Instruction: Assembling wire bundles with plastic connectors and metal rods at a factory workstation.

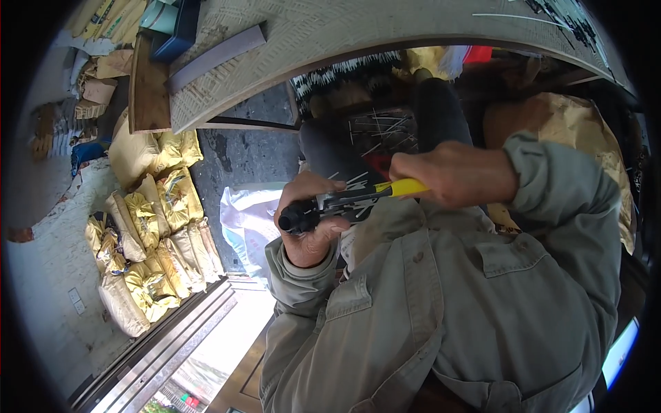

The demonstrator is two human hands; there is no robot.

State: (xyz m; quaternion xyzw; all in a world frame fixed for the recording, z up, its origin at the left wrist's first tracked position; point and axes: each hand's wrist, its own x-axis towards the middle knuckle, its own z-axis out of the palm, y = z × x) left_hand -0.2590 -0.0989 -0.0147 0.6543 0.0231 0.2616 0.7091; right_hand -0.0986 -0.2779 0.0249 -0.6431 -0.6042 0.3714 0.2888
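Observation:
My right hand (451, 175) is closed around the yellow handles of a plier-like cutting tool (407, 187). The tool's metal jaws reach left to the dark bundle (298, 217) in my left hand (310, 187). That hand is wrapped round the bundle, which shows a round black end. Whether it is made of rods or cable-like pieces I cannot make out. Thin white sticks poke out beside the jaws. More thin white sticks (385, 131) lie scattered between my legs, beyond the hands.
A patterned table (303, 31) spans the far side, with a flat grey strip (219, 56) and black-and-white thin pieces (561, 24) on it. Stacked yellow packages (155, 241) line the left floor. A white plastic bag (244, 224) lies near my left arm; a large brown paper sack (558, 124) stands right.

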